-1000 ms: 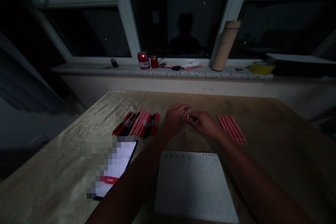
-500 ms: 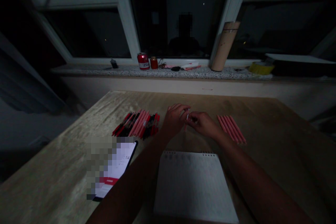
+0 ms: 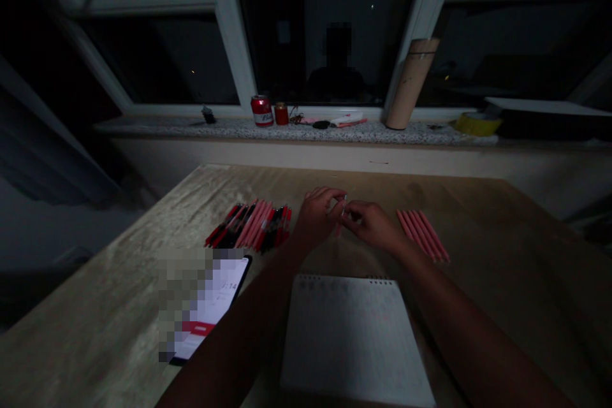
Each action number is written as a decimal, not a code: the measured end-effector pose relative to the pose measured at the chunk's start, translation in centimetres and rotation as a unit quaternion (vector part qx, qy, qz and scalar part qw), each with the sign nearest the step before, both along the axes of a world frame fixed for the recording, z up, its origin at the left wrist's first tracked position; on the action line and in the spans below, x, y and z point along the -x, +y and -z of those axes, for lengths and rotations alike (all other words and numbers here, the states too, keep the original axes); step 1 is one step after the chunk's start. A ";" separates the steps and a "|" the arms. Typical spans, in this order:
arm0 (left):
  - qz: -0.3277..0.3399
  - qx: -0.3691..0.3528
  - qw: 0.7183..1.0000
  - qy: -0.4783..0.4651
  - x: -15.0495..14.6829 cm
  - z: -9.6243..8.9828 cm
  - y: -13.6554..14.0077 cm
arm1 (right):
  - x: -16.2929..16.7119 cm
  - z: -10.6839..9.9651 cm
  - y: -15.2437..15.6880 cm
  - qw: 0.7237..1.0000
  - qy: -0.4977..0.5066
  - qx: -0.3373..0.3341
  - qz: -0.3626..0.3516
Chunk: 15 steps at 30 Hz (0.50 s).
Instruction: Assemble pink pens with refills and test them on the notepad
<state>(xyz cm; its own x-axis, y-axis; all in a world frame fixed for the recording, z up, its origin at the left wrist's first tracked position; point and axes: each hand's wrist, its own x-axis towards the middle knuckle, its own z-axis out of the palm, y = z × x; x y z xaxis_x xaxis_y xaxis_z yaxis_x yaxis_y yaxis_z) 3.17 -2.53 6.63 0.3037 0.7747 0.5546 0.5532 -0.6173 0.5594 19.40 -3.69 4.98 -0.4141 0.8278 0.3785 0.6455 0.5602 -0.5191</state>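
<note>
Dark tabletop (image 3: 497, 236), pencil (image 3: 339, 229) between fingers (image 3: 357, 207).

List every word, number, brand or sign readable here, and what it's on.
":14" on the phone screen; digits before it are obscured, and its red banner's text is too blurred.
Red can: lettering too blurred to read.
Notepad: faint marks, illegible.
Pink pencils: any print too small.

**Head-worn view across the table (image 3: 507, 293)**

Looks forward and down from above the near side, facing the far edge and the window (image 3: 310, 0) beyond. Near enough to crop the near edge; wide enough for both far corners.
</note>
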 end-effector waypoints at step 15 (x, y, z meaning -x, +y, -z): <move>-0.166 0.174 0.935 0.259 2.2 2.8 1.4 | -0.1 -0.1 0.0 1.000 0.014 0.003 0.002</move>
